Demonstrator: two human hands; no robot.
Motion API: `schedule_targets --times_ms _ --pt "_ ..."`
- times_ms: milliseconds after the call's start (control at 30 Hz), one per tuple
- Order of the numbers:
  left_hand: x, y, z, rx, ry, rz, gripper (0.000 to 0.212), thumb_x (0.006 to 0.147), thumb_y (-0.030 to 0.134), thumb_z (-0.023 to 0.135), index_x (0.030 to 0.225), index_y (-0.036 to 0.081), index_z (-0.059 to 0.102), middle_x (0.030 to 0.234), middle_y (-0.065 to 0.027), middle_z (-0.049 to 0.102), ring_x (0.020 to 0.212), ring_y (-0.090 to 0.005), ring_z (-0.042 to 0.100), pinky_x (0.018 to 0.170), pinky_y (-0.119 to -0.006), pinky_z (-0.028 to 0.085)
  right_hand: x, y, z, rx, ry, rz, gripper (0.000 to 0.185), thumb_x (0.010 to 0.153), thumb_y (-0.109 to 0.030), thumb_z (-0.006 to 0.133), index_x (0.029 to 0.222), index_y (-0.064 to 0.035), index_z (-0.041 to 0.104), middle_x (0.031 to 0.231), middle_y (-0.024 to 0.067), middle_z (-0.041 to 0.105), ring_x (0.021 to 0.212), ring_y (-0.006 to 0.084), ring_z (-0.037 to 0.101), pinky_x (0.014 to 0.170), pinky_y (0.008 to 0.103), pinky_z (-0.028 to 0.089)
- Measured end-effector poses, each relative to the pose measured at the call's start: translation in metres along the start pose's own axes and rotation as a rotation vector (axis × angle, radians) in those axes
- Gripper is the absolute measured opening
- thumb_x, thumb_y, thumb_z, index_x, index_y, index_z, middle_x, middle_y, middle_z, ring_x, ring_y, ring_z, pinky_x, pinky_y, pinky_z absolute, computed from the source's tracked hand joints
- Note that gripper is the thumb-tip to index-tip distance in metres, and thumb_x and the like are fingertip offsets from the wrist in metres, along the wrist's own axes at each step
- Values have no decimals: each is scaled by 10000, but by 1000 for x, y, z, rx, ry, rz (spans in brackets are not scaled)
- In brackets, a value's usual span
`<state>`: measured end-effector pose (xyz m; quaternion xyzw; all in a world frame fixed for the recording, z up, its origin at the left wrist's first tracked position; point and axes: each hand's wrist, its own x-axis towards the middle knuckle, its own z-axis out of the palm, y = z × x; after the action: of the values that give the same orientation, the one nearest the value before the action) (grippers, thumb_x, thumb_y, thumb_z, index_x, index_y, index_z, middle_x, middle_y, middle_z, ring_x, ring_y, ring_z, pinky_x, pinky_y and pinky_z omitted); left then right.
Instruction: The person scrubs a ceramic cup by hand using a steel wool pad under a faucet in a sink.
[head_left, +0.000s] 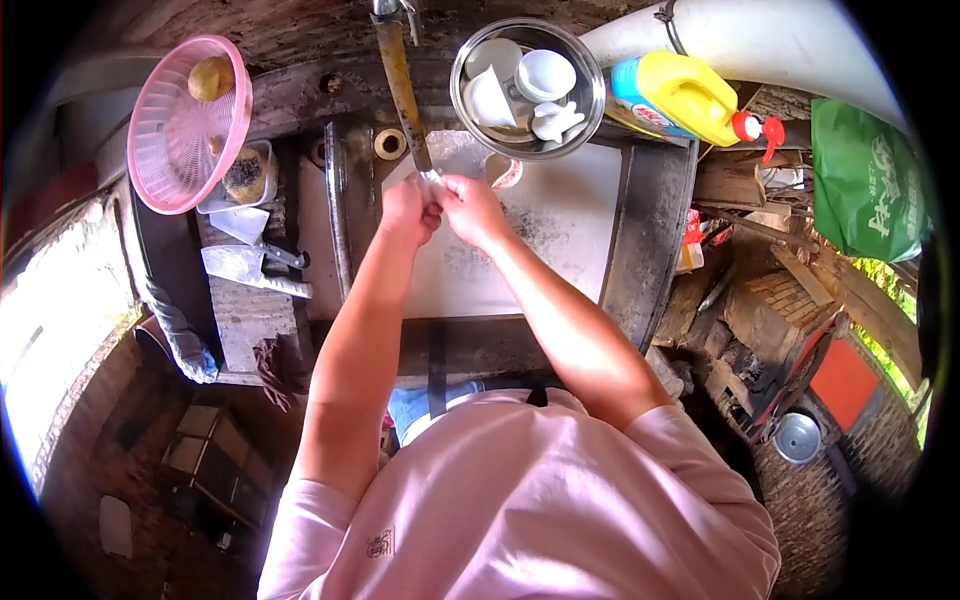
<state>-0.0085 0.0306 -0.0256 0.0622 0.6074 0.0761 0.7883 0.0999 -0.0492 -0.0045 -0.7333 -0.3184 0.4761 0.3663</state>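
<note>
My left hand (407, 208) and my right hand (474, 213) are close together over the sink (555, 262). Both have curled fingers, right below the end of a stained tube (401, 82) hanging from the tap (386, 7). Something whitish and bright, perhaps running water, shows between the fingertips. Whether the hands hold anything is hidden. Just behind my right hand, a curved white piece with red marks (508, 172) is partly visible in the sink. A steel basin (459, 105) with white bowls (546, 75) and a white spoon (556, 120) sits at the back rim.
At left are a pink plastic basket (154, 142), a clear tub (268, 191), a cleaver (232, 264), another blade (241, 223) and a dark cloth (271, 367). A yellow detergent bottle (686, 94) and a green bag (862, 180) are at right, above stacked wood (772, 300).
</note>
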Motion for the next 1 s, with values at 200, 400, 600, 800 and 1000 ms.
schedule_targets --times_ms 200,400,600,800,1000 --pt "17 -20 -2 392 202 483 391 1032 351 400 997 10 588 760 -129 597 517 -178 497 420 -316 370 -5 -18 -7 -66 52 23 351 979 -327 573 928 -2 697 723 183 681 664 267 674 651 383 511" --pt "-19 -20 27 690 211 631 357 1028 324 399 978 13 565 721 -88 565 515 -149 489 390 -298 338 7 -39 -19 68 -41 428 310 986 -290 556 990 0 665 824 106 699 769 137 638 720 327 487" --pt "-27 0 25 160 116 178 304 1050 371 424 1074 88 531 727 -32 522 489 -97 453 373 -255 303 0 -13 -6 114 -34 184 323 1021 -289 543 916 -9 664 768 30 640 738 87 553 676 264 446" --pt "-46 -13 9 349 -199 468 240 1036 282 531 1229 139 535 809 56 520 593 -35 428 493 -196 321 14 -9 -11 1011 -45 553 298 1038 -239 495 1180 -10 622 1046 112 681 877 256 677 783 391 561" --pt "-57 6 -2 198 -341 350 205 1007 220 589 1188 126 568 825 57 529 606 -32 421 495 -182 317 10 -13 -8 1156 -54 613 287 1041 -238 497 1182 -18 617 1136 118 665 1002 246 666 886 396 564"
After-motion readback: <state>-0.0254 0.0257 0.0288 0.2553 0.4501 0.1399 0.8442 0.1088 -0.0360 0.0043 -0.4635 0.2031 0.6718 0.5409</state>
